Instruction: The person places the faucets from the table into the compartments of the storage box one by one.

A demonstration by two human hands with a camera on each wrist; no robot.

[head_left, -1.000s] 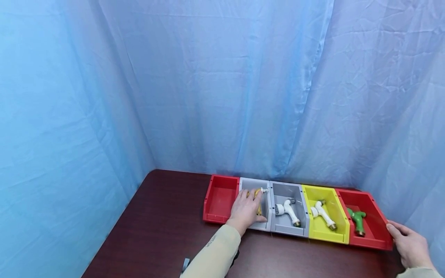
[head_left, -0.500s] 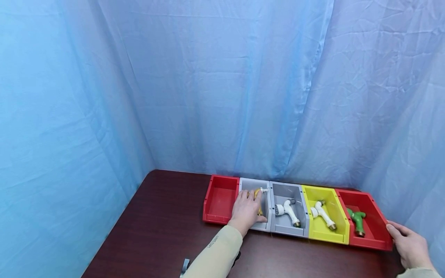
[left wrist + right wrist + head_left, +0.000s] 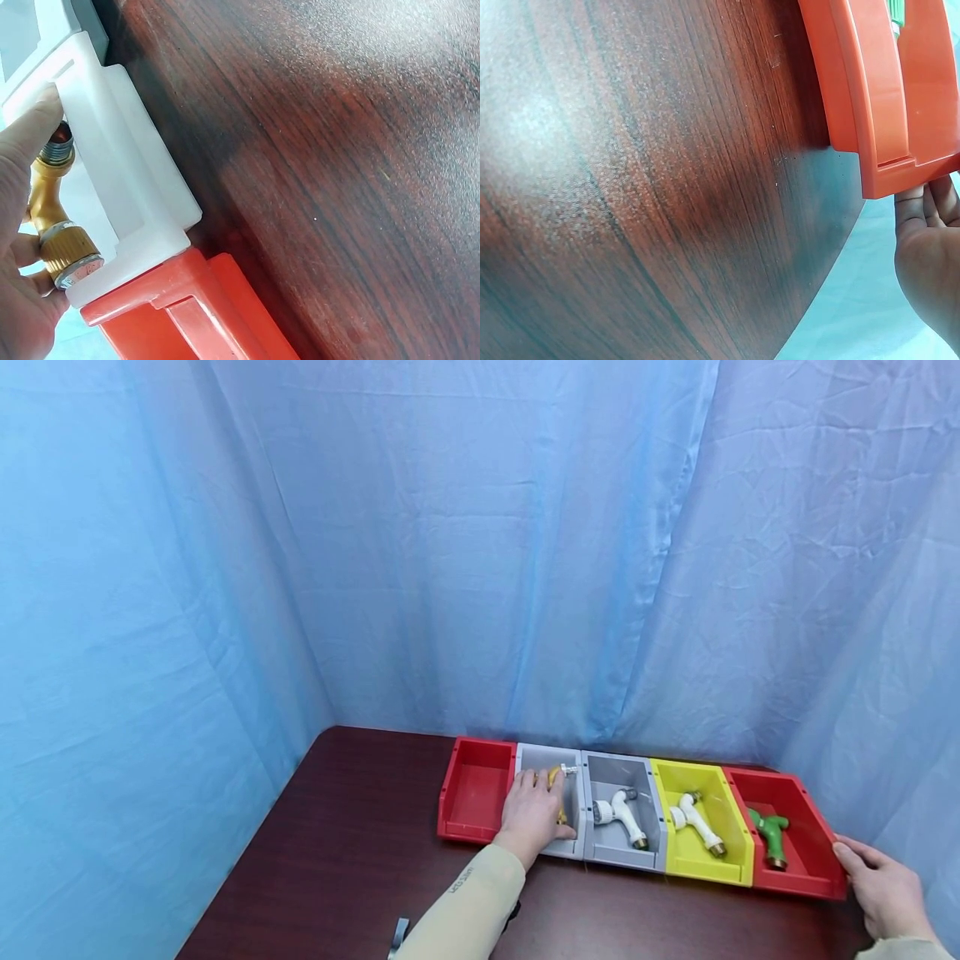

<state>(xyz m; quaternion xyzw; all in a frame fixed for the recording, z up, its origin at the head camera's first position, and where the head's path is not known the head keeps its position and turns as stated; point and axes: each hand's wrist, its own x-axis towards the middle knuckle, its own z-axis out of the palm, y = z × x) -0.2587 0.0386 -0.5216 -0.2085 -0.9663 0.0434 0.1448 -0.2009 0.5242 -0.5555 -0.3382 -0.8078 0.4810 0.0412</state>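
Note:
My left hand (image 3: 531, 814) reaches over the light grey bin (image 3: 572, 850), its fingers spread across a yellow faucet (image 3: 561, 772) inside. In the left wrist view, the thumb (image 3: 34, 124) lies along the bin's inner front by the faucet's threaded end, and fingertips are beside its ribbed knob (image 3: 67, 253). At the far right, my right hand (image 3: 888, 885) holds the side edge of a red bin (image 3: 813, 827) with thumb and fingers. A green faucet (image 3: 772, 837) lies in that bin. The right wrist view shows fingers (image 3: 911, 206) against its outer wall.
Between these bins stand a grey bin (image 3: 618, 768) with a white faucet (image 3: 624, 814) and a yellow bin (image 3: 686, 772) with another white faucet (image 3: 699, 827). Another red bin (image 3: 480, 785) ends the row at left. Behind the dark wooden table (image 3: 337, 860) hang blue curtains (image 3: 450, 568).
My left forearm has shifted very slightly to the right. The right hand, bins and faucets stay in place.

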